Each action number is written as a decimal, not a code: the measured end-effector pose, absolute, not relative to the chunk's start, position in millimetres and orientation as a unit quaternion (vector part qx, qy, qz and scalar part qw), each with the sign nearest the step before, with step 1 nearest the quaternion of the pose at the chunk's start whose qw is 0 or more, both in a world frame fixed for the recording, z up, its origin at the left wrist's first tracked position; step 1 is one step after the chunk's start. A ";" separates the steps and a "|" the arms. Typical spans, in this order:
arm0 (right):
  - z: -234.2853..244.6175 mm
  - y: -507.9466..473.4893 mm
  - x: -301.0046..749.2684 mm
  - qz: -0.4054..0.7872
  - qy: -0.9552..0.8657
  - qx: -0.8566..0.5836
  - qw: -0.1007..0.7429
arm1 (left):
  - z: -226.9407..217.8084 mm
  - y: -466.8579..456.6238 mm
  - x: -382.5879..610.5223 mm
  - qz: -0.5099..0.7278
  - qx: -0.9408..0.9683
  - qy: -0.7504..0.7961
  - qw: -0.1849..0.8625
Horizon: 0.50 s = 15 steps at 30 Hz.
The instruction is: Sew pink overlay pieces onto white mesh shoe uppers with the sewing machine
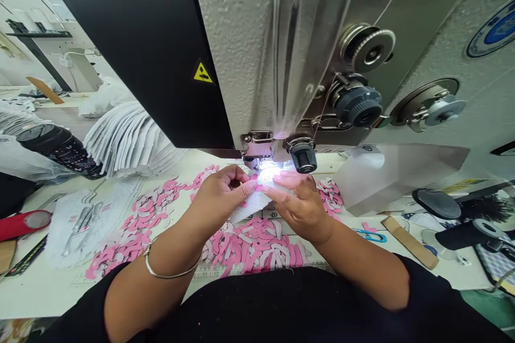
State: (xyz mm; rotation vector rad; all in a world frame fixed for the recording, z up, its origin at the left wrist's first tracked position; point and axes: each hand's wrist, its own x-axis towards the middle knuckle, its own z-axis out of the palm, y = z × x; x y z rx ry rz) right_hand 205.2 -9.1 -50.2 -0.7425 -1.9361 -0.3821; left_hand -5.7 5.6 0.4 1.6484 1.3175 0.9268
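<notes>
A white textured fabric piece [251,206] lies under the brightly lit needle area of the sewing machine [245,64]. My left hand [221,193] is closed, its thumb and forefinger pinching a small pink fabric piece [254,177] at the white fabric's left side. On the other side, my right hand [303,206] rests with fingers stretched out over the fabric, close to the needle. Glare hides the needle and presser foot. Many curved pink and pale cut pieces [251,246] are heaped just in front of my hands.
More pink pieces [151,206] spread to the left. A stack of white fabric pieces [124,139] and a black bottle [60,147] stand further left. Tweezers-like metal tools [85,222] lie on white fabric. Blue thread snips [370,235] and a brown strip [410,242] are at right.
</notes>
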 end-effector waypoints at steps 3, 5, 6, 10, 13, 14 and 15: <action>-49.0 -9.6 204.5 -0.158 -0.798 -0.312 0.491 | -0.6 6.6 -2.6 0.382 0.627 0.516 0.440; -48.4 -9.9 204.1 -0.156 -0.798 -0.316 0.489 | -0.6 6.9 0.5 0.401 0.601 0.506 0.471; -48.1 -10.0 203.9 -0.156 -0.798 -0.317 0.489 | -0.6 7.0 2.0 0.411 0.588 0.499 0.487; -46.6 -11.1 203.0 -0.155 -0.795 -0.321 0.490 | 0.1 7.6 4.4 0.437 0.540 0.445 0.565; -46.0 -11.8 202.7 -0.152 -0.793 -0.323 0.494 | 1.6 8.0 3.9 0.431 0.496 0.428 0.621; -46.1 -11.8 202.8 -0.149 -0.792 -0.324 0.496 | 2.3 8.1 4.0 0.418 0.484 0.426 0.640; -46.6 -11.8 203.2 -0.144 -0.792 -0.324 0.497 | 2.9 8.1 4.2 0.403 0.476 0.422 0.658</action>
